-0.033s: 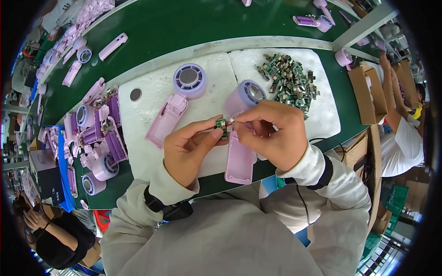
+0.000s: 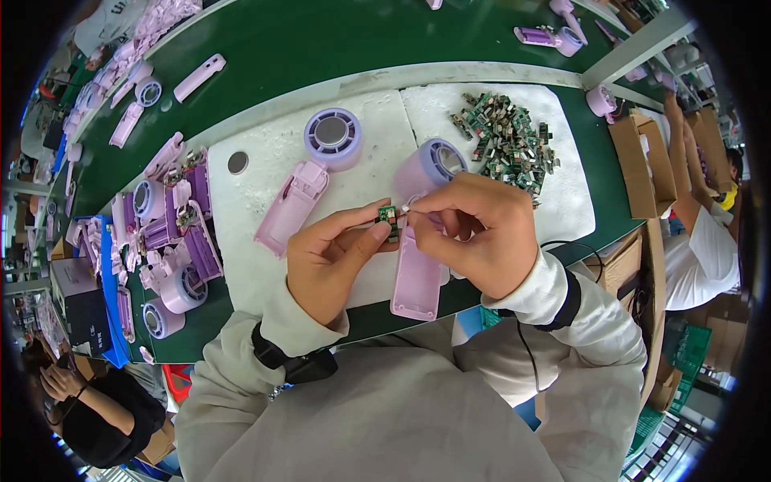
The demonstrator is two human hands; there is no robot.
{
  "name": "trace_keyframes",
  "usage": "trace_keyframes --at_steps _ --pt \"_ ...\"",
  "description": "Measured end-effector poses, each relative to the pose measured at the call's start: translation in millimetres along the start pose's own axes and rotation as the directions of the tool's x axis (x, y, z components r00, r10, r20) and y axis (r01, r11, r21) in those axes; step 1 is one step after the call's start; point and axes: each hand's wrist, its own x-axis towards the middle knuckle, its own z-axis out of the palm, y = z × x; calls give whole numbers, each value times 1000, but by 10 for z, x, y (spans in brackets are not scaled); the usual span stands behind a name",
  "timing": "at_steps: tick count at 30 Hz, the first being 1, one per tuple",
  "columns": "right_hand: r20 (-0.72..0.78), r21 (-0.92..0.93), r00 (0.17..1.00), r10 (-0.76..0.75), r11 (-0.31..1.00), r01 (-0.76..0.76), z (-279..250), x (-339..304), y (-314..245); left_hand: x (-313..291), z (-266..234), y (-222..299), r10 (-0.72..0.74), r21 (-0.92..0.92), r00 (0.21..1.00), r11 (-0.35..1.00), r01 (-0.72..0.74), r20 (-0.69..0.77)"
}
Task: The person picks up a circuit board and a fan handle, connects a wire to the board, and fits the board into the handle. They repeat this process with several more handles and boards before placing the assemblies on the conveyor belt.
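My left hand (image 2: 331,261) pinches a small green circuit board (image 2: 388,215) upright between thumb and fingers. Right beside the board, my right hand (image 2: 486,229) grips a tiny white wire connector (image 2: 405,209) in its fingertips. Whether connector and board touch, I cannot tell. Under my right hand lies an open pink fan handle (image 2: 416,281), its hollow side up, with a lilac fan head (image 2: 439,163) at the far end. Left of it on the white foam sheet (image 2: 261,193) rests a second pink fan (image 2: 293,205), with its round lilac head (image 2: 332,138).
A heap of green circuit boards (image 2: 510,145) covers the foam's right part. A grey disc (image 2: 238,163) lies at its left. Pink and purple fan parts (image 2: 173,233) crowd the left, beside a blue tray (image 2: 112,297). Cardboard boxes (image 2: 642,165) stand right. Other people sit at both sides.
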Motion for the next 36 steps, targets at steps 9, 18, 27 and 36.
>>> trace_keyframes --at_steps 9,18,27,36 --pt "9 -223 967 -255 942 251 55 31 17 -50 22 -2 89 34 996 996 -88 -12" --pt "104 -321 892 -441 833 450 21 104 96 -53 50 -12 286 339 958 901 -272 9" --pt "202 -234 903 -378 877 420 -50 123 132 -50 51 -40 300 431 954 859 -275 11" --pt "118 -156 966 -231 956 248 123 -24 38 -119 44 -40 365 501 931 804 -320 8"
